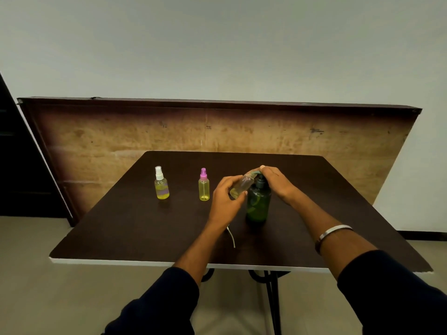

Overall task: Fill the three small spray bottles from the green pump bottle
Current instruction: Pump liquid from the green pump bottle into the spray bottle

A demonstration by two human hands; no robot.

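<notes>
The green pump bottle [258, 204] stands upright on the dark table [135, 228]. My right hand [275, 181] rests on top of its pump head. My left hand [226, 197] holds an uncapped small clear spray bottle [242, 186] tilted, its mouth at the pump's nozzle. Two other small spray bottles stand to the left, both capped and holding yellow liquid: one with a white cap [161, 183], one with a pink cap [204, 186]. A thin white tube [231, 236], likely the loose sprayer's dip tube, lies on the table under my left wrist; its cap is hidden.
A wooden board [121, 131] leans upright behind the table against the wall. A dark cabinet [14, 151] stands at the far left. The table's white front edge [145, 263] runs below my forearms, with black metal legs [272, 296] beneath.
</notes>
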